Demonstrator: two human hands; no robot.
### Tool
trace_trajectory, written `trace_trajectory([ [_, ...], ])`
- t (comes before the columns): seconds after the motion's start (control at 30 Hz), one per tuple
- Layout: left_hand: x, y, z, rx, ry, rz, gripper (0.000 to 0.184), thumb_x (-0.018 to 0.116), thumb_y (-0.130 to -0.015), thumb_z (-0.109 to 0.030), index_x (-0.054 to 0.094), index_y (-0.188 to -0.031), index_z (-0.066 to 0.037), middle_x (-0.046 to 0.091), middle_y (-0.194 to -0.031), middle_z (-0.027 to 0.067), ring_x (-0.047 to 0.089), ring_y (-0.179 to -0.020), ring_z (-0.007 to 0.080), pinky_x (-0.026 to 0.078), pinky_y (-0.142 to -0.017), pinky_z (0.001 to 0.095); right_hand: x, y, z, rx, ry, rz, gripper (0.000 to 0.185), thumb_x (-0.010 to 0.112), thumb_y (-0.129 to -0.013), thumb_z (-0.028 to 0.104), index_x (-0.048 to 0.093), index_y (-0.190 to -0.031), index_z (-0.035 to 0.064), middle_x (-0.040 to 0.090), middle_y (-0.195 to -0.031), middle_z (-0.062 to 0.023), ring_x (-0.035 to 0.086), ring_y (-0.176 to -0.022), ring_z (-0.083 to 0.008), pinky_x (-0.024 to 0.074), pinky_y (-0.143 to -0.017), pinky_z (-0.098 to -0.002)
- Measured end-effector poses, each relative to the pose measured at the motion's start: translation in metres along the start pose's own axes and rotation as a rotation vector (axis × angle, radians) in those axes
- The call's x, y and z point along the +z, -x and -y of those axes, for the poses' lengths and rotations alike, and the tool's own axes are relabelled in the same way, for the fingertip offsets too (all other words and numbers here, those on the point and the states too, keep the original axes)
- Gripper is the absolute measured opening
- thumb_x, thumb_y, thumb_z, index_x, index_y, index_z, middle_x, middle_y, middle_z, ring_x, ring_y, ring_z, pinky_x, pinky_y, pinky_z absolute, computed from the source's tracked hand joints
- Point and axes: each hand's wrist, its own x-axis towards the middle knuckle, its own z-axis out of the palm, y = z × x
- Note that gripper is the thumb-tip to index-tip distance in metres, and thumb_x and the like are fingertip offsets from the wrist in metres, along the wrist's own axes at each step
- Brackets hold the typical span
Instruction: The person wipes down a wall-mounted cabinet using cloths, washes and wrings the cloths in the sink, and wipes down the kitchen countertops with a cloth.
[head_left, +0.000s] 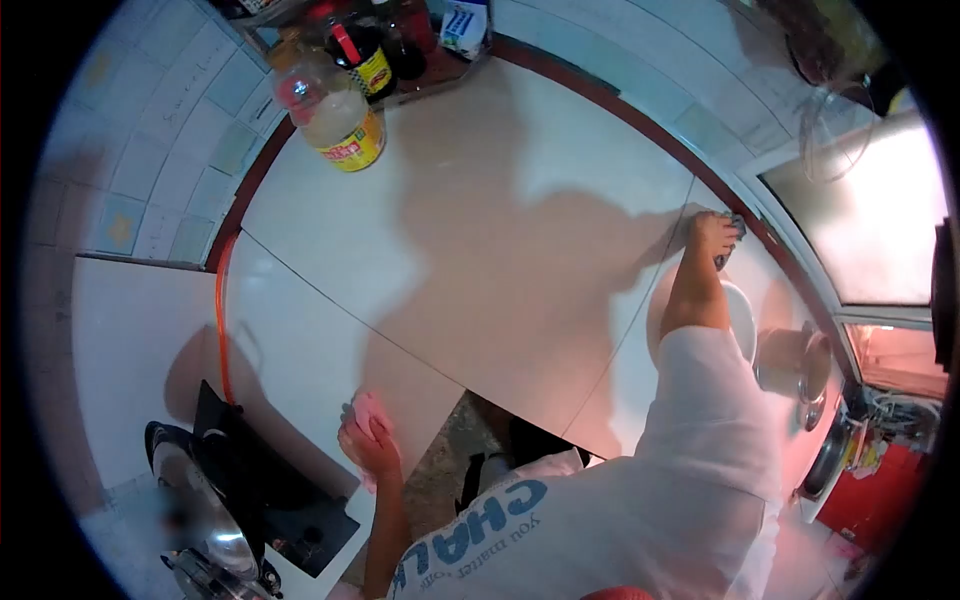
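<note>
My left hand (368,448) is closed around a pink cloth (375,415), low over the front left of the white countertop (470,250), near the black stove (280,510). At the far right, my right hand (712,234) reaches to the back edge by the wall. Its fingers are closed over a crumpled grey cloth (737,228), pressed down on the counter; part of it is hidden under the hand. A round white bowl (741,315) lies under my right forearm, which covers much of it.
At the back left stand an oil bottle (350,140) and a dark sauce bottle (365,65). A metal pot (792,360) is right of the bowl. An orange hose (222,320) runs along the left side. A lidded pan (205,510) sits by the stove.
</note>
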Motion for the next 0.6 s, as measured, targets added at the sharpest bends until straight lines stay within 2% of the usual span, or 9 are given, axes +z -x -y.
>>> trace_trajectory([
  [0.1, -0.004, -0.002, -0.006, -0.014, -0.021, -0.004, 0.036, 0.058, -0.083, -0.021, 0.052, -0.113, -0.001, 0.056, -0.109, 0.0223, 0.05, -0.101, 0.0416, 0.038, -0.089, 0.0495, 0.01, 0.043, 0.063, -0.424, -0.065, -0.078, 0.03, 0.055, -0.08, 0.032, 0.065, -0.094, 0.0071, 0.06, -0.105, -0.0122, 0.059, -0.095, -0.0265, 0.0471, -0.082, -0.0401],
  [0.17, -0.001, 0.0, 0.003, -0.06, 0.019, 0.078, 0.036, 0.058, -0.083, -0.021, 0.052, -0.113, -0.001, 0.056, -0.11, 0.0212, 0.05, -0.102, 0.0417, 0.037, -0.09, 0.0497, 0.031, 0.095, 0.132, -0.697, -0.247, -0.195, 0.028, 0.051, -0.083, 0.028, 0.062, -0.098, 0.0065, 0.059, -0.105, -0.0128, 0.057, -0.096, -0.0283, 0.0465, -0.082, -0.0429],
  [0.23, 0.002, 0.006, 0.01, -0.091, 0.034, 0.119, 0.037, 0.057, -0.083, -0.021, 0.052, -0.113, 0.0, 0.056, -0.109, 0.0219, 0.049, -0.102, 0.0422, 0.037, -0.09, 0.0499, 0.023, 0.152, 0.196, -0.919, -0.304, -0.045, 0.034, 0.046, -0.088, 0.026, 0.057, -0.116, 0.0095, 0.054, -0.122, -0.0128, 0.053, -0.111, -0.0291, 0.0413, -0.094, -0.0445],
  [0.3, 0.006, 0.009, 0.013, -0.103, 0.026, 0.115, 0.036, 0.054, -0.084, -0.02, 0.052, -0.113, 0.002, 0.054, -0.108, 0.0242, 0.049, -0.102, 0.0429, 0.036, -0.09, 0.0502, 0.032, 0.191, 0.247, -0.961, -0.288, 0.003, 0.044, 0.043, -0.092, 0.027, 0.046, -0.134, 0.0143, 0.043, -0.141, -0.0106, 0.04, -0.129, -0.029, 0.0309, -0.106, -0.0452],
  [0.4, 0.01, 0.004, 0.017, -0.116, 0.071, 0.139, 0.039, 0.054, -0.085, -0.019, 0.05, -0.117, 0.002, 0.053, -0.113, 0.0242, 0.048, -0.105, 0.0426, 0.036, -0.092, 0.0499, 0.036, 0.209, 0.309, -1.078, -0.286, 0.211, 0.049, 0.042, -0.094, 0.032, 0.04, -0.14, 0.0168, 0.03, -0.15, -0.0093, 0.028, -0.137, -0.0291, 0.0215, -0.112, -0.0447],
  [0.53, 0.006, 0.016, 0.015, -0.157, 0.095, 0.188, 0.043, 0.054, -0.085, -0.019, 0.047, -0.122, 0.001, 0.052, -0.119, 0.024, 0.047, -0.109, 0.0421, 0.035, -0.095, 0.0498, 0.035, 0.224, 0.339, -1.22, -0.242, 0.175, 0.046, 0.042, -0.094, 0.032, 0.043, -0.138, 0.0175, 0.034, -0.147, -0.0106, 0.034, -0.133, -0.0296, 0.025, -0.11, -0.046],
  [0.6, 0.005, 0.017, 0.014, -0.189, 0.048, 0.213, 0.045, 0.055, -0.084, -0.018, 0.046, -0.124, 0.0, 0.051, -0.119, 0.0234, 0.047, -0.11, 0.0418, 0.034, -0.096, 0.0503, 0.025, 0.242, 0.335, -1.225, -0.294, 0.43, 0.045, 0.042, -0.094, 0.032, 0.044, -0.136, 0.017, 0.036, -0.145, -0.0117, 0.036, -0.131, -0.0306, 0.0257, -0.109, -0.0464],
])
